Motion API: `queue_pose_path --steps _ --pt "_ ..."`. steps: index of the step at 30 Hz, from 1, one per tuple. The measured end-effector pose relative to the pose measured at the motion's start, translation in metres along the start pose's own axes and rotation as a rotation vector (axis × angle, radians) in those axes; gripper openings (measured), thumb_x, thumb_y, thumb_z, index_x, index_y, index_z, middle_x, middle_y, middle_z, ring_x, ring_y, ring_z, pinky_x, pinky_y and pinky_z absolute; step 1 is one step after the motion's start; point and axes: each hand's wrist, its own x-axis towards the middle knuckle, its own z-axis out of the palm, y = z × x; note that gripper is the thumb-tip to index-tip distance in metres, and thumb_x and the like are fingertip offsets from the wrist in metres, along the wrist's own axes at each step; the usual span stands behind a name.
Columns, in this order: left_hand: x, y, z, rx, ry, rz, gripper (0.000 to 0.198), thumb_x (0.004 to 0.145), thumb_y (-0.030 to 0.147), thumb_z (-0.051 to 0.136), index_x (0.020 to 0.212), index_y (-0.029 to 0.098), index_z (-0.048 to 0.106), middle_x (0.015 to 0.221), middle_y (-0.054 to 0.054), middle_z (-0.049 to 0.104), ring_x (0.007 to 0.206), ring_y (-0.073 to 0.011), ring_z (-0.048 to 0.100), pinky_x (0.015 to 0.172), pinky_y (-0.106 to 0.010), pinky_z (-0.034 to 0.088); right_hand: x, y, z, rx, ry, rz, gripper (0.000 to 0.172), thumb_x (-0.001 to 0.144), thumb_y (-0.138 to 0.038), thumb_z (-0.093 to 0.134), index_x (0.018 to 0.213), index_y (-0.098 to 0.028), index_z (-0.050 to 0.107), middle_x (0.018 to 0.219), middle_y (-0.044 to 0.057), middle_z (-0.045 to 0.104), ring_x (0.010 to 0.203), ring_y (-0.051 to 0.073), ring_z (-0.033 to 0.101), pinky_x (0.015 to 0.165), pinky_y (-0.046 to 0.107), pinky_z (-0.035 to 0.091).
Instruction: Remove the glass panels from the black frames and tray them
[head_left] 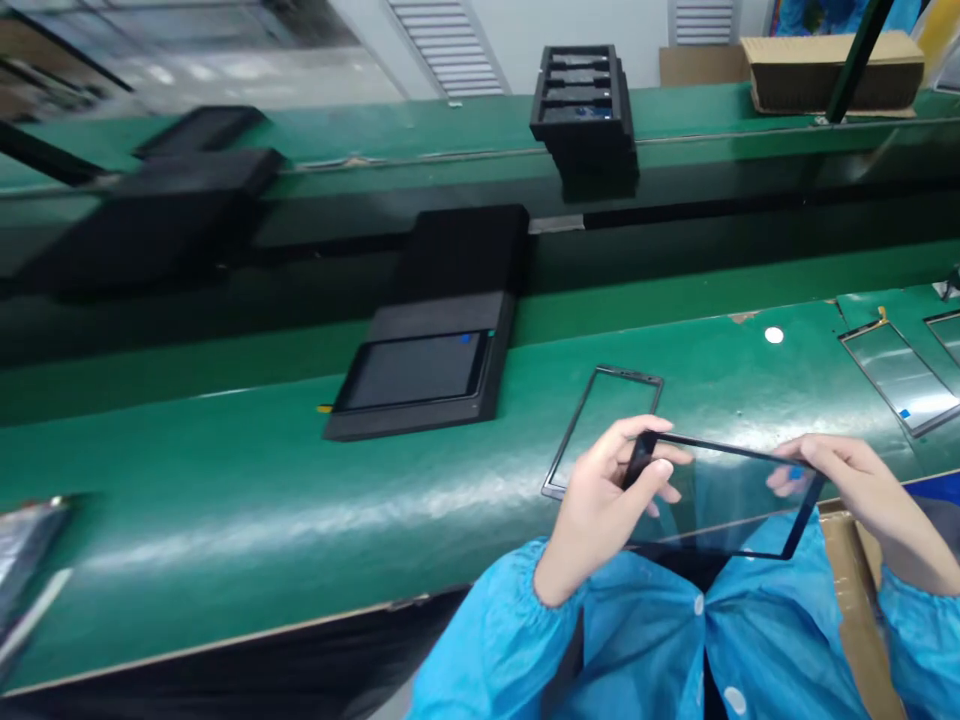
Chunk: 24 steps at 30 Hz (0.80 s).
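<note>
Person wearing a bright blue, loose-fitting work garment (637,620), seen from above, with soft creases across the chest. The left sleeve (487,640) is long and full, gathered into a ruffled, elastic-looking cuff (546,585) at the wrist; the right sleeve (919,630) has the same puckered edge. Round white buttons (735,700) mark the front, where the two blue edges part over something dark, too shadowed to identify. The left hand (600,495) and right hand (862,490) are ungloved
</note>
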Motion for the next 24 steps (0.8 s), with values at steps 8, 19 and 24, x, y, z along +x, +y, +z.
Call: queue_pose_path --steps 8,19,24 --pt "-0.004 -0.006 0.002 -0.125 0.169 -0.009 0.045 0.087 0.042 0.083 0.114 0.02 0.056 0.091 -0.008 0.085 0.055 -0.0184 0.076 0.045 -0.022 0.057 -0.008 -0.001 0.019 -0.07 0.358 -0.154 0.061 0.091 -0.074 0.07 0.063 -0.021 0.077 0.062 0.009 0.079 0.056 0.025 0.077 0.058 0.033 0.065" --pt "-0.009 -0.011 0.001 -0.122 0.199 -0.033 0.047 0.086 0.046 0.083 0.115 0.021 0.056 0.088 -0.006 0.084 0.054 -0.0201 0.076 0.044 -0.025 0.057 -0.011 0.002 0.027 -0.091 0.428 -0.247 0.051 0.1 -0.062 0.067 0.071 -0.02 0.076 0.061 0.006 0.078 0.049 0.019 0.073 0.055 0.028 0.062" --pt "-0.003 -0.019 0.0 0.066 0.263 0.13 0.03 0.095 0.037 0.074 0.117 0.022 0.062 0.105 -0.009 0.082 0.07 -0.022 0.079 0.055 -0.03 0.063 -0.012 0.005 0.032 0.038 0.405 -0.252 0.042 0.095 -0.059 0.075 0.109 -0.019 0.079 0.075 0.007 0.084 0.057 0.023 0.079 0.057 0.031 0.067"
